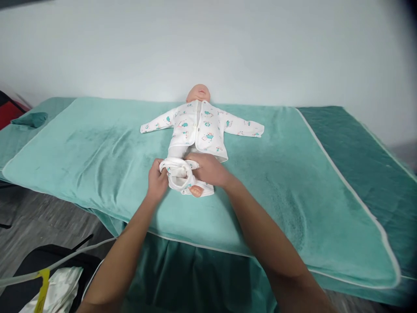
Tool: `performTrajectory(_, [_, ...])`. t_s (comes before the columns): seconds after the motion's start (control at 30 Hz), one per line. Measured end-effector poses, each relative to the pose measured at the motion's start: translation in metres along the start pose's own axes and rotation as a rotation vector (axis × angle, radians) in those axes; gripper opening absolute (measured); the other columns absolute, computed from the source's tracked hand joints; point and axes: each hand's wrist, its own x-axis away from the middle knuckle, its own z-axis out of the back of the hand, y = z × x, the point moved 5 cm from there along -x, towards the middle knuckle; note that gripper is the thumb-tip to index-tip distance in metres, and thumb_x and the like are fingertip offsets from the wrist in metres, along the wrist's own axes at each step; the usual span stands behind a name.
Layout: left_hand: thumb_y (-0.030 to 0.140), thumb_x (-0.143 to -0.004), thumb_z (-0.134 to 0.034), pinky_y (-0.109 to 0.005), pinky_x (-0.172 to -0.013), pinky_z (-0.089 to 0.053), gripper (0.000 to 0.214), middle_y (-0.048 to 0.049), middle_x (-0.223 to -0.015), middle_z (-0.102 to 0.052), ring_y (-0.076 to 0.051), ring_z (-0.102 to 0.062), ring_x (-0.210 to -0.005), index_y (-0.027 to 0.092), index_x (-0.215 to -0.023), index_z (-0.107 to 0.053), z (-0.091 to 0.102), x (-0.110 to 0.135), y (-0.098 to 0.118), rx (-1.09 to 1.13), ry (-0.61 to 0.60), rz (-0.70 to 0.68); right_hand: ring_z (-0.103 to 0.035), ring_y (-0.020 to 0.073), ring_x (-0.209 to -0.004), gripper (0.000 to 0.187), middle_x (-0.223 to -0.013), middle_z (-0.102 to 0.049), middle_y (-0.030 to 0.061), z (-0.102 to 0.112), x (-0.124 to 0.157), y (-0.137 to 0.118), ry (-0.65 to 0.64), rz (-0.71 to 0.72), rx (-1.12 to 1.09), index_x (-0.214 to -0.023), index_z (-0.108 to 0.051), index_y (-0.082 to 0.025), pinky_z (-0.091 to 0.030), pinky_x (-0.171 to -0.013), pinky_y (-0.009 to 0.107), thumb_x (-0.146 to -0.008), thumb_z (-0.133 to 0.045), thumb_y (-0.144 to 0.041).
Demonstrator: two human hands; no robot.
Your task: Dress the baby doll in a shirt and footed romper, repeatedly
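Observation:
A baby doll (198,92) lies on its back in a white printed jacket (208,124), sleeves spread to both sides. White baby pants (177,167) with a matching print are bunched around its lower legs. A bare doll foot (196,190) pokes out near the pants' opening. My left hand (158,179) is closed on the gathered edge of the pants at their left. From the other side, my right hand (210,168) grips the pants' cloth across the legs; its fingertips are partly hidden in the folds. The other foot cannot be seen.
A light green blanket (107,143) with white piping covers the bed, over a darker green sheet (345,143). The white wall (247,52) rises behind. Lower left are a black chair (42,256), a white package (60,289) and a pale tube with a yellow tag (42,289).

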Motion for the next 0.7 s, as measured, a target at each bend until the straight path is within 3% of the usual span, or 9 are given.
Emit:
performTrajectory(0.17, [0.031,-0.075,-0.064,-0.025,-0.059,-0.031,0.023,0.0052,-0.061,-0.046,-0.012,-0.038,-0.061,0.021,-0.065,-0.046,0.002,-0.017,0.0,0.022,-0.119,0.072,-0.062,0.0179,-0.082,0.018,-0.093,-0.072,0.004,-0.001,-0.002,-0.002,-0.088,-0.042,-0.003,-0.088,-0.061,-0.02,-0.035,-0.068,0.029,-0.091,-0.061,-0.037])
performTrajectory(0.43, [0.031,-0.07,-0.063,-0.024,-0.058,-0.029,0.023,0.0066,-0.058,-0.042,-0.011,-0.033,-0.06,0.021,-0.062,-0.045,0.002,-0.016,-0.007,0.047,-0.131,0.105,-0.066,0.0216,-0.091,0.031,-0.097,-0.075,0.0034,-0.01,-0.006,-0.009,-0.269,-0.078,0.128,-0.082,-0.063,-0.021,-0.034,-0.07,0.029,-0.084,-0.067,-0.051])
performTrajectory(0.57, [0.03,-0.072,-0.066,-0.023,-0.057,-0.029,0.024,0.007,-0.06,-0.041,-0.01,-0.032,-0.06,0.02,-0.063,-0.046,0.004,-0.008,-0.009,0.118,-0.208,0.137,-0.066,0.0228,-0.095,0.03,-0.101,-0.076,0.0046,-0.011,-0.005,-0.009,-0.238,-0.082,0.127,-0.085,-0.066,-0.021,-0.034,-0.071,0.029,-0.083,-0.07,-0.05])
performTrajectory(0.7, [0.029,-0.071,-0.07,-0.022,-0.055,-0.031,0.027,0.0074,-0.059,-0.04,-0.008,-0.031,-0.057,0.019,-0.062,-0.047,0.004,-0.005,-0.012,0.222,-0.271,0.184,-0.065,0.0201,-0.088,0.014,-0.094,-0.075,0.003,-0.012,-0.004,-0.005,-0.147,-0.087,0.137,-0.085,-0.065,-0.021,-0.032,-0.068,0.029,-0.083,-0.069,-0.034])
